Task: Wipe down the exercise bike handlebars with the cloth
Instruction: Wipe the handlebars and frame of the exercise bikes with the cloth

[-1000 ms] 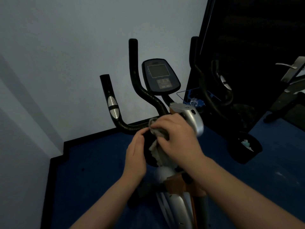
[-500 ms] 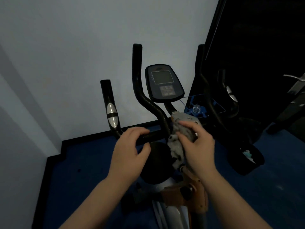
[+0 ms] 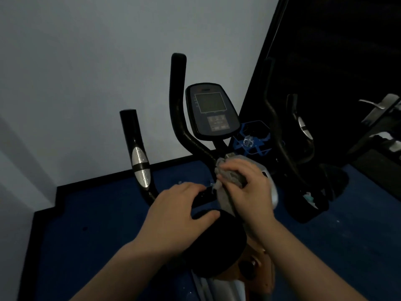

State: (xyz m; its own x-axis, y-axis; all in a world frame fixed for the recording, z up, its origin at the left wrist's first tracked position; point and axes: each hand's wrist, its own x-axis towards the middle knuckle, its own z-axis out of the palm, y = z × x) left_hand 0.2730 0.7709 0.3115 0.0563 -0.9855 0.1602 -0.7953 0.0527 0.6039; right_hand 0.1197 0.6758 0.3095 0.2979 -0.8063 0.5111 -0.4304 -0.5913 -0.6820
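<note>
So from where I'm sitting, my right hand [image 3: 249,192] has its fingers [image 3: 233,170] bunched around a crumpled grey cloth [image 3: 227,181], pressing it onto the black padded handlebars [image 3: 184,135] right at the centre, where the tubes meet below the dark oval console with the grey screen [image 3: 211,111]. My left hand [image 3: 173,213] is just beside it, fingers curled over the horizontal run of the bar and the thumb tucked underneath, so it's clamped on the bar to steady things. The bit that matters for the next stroke: the nearest uncleaned stretch looks like the inner upright horn, which climbs up and away from the right fingertips and slightly to their left, its long axis close to vertical. The outer grip with the silver sensor pad [image 3: 141,166] lies farther left, past the left-hand knuckles, also pointing upward. The right-side tubes are off past the back of the right hand, hard to make out against the dark wall. I'd guess the right hand takes the horn, since it's got the cloth and sits closest to its base. A tail of the cloth hangs below the fingers and might snag.
</note>
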